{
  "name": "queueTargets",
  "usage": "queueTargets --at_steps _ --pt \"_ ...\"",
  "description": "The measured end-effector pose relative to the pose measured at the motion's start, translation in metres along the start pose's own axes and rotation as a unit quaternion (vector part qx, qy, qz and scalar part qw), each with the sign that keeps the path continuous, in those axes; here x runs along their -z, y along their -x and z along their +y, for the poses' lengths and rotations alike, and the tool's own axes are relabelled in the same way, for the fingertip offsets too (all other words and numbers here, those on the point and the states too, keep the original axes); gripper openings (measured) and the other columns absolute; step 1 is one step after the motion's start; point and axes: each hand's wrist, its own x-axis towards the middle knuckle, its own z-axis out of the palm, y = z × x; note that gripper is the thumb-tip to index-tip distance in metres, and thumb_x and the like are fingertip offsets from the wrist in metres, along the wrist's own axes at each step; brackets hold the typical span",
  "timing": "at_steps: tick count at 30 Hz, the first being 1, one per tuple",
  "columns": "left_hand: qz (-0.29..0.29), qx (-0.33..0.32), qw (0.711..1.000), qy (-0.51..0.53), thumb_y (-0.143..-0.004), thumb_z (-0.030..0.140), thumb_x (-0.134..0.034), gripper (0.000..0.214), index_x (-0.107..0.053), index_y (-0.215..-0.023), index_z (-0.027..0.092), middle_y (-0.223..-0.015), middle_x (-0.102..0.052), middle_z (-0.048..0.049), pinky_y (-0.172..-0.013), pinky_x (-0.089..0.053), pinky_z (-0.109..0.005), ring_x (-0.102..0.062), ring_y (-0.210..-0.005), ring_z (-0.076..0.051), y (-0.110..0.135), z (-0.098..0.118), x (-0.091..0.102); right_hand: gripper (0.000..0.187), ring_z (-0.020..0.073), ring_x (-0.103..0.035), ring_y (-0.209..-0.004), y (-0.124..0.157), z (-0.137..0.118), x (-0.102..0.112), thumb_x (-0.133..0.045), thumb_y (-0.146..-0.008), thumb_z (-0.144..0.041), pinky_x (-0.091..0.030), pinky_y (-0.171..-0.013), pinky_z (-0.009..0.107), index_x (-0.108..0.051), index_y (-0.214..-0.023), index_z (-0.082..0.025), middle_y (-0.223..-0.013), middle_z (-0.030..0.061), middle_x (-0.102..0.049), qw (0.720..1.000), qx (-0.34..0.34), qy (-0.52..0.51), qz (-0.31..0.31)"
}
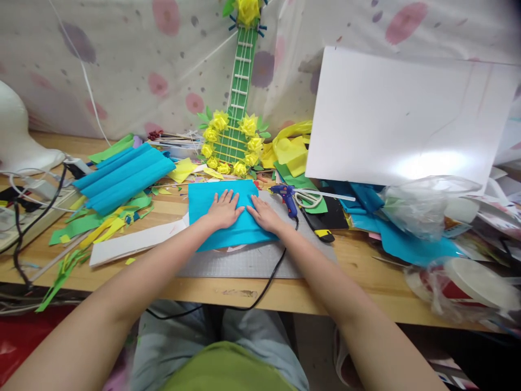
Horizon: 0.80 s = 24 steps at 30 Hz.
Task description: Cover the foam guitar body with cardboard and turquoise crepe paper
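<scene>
A sheet of blue crepe paper (pixel 203 198) lies in front of me, over a white cut-out shape that mostly hides beneath it. My left hand (pixel 225 210) rests flat on the sheet with its fingers stretched out. Close beside it, my right hand (pixel 264 214) also presses flat on the blue paper, near its right side. Under the paper is a grey cutting mat (pixel 248 266). A long white cardboard piece (pixel 134 243) reaches out from the sheet's left side.
To the right lie a blue glue gun (pixel 288 198), scissors (pixel 308 199) and a yellow-black cutter (pixel 324 235). Behind stands a green paper guitar (pixel 232 144) with yellow flowers. Folded blue paper (pixel 126 176) lies left; a white board (pixel 402 119) leans at right. A black cord (pixel 272 279) crosses the mat.
</scene>
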Motion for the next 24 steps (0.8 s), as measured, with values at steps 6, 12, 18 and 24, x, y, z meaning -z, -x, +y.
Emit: queueTargets --at_steps 6,12,18,24 --pt "0.028 0.005 1.0 0.003 -0.091 0.049 -0.021 0.064 -0.022 -0.145 0.014 -0.152 -0.015 -0.0116 -0.113 -0.006 -0.048 -0.008 -0.141 -0.026 0.003 0.002 -0.004 0.064 0.0242 -0.022 -0.138 0.001 0.004 -0.008 -0.026 -0.091 -0.053 -0.014 -0.112 0.048 -0.022 -0.145 -0.018 -0.149 0.0121 -0.026 0.999 0.016 -0.015 0.034" --pt "0.054 0.006 0.998 0.009 -0.091 0.05 -0.022 0.067 -0.017 -0.146 0.011 -0.151 -0.017 -0.015 -0.113 -0.008 -0.048 -0.011 -0.14 -0.028 0.005 0.004 -0.006 0.062 0.0225 -0.027 -0.136 0.004 0.005 -0.014 -0.022 -0.093 -0.05 -0.014 -0.111 0.048 -0.023 -0.144 -0.016 -0.146 0.0132 -0.031 0.996 0.036 -0.005 0.08" --pt "0.054 -0.03 0.998 0.01 -0.092 0.045 -0.026 0.061 -0.026 -0.143 0.011 -0.151 -0.02 -0.0122 -0.113 -0.008 -0.047 -0.011 -0.14 -0.025 0.016 -0.004 -0.003 0.059 0.0248 -0.028 -0.136 0.006 0.001 -0.009 -0.023 -0.093 -0.049 -0.014 -0.11 0.051 -0.03 -0.141 -0.017 -0.145 0.0121 -0.034 0.996 0.03 0.019 0.076" --pt "0.034 -0.051 0.998 0.019 -0.091 0.048 -0.025 0.06 -0.028 -0.142 0.016 -0.151 -0.02 -0.0098 -0.112 -0.011 -0.051 -0.012 -0.14 -0.026 0.023 -0.013 -0.002 0.063 0.0288 -0.034 -0.128 0.04 -0.015 0.016 -0.042 -0.085 -0.056 -0.023 -0.106 0.049 -0.04 -0.133 -0.016 -0.137 0.0174 -0.041 0.96 0.231 0.1 0.125"
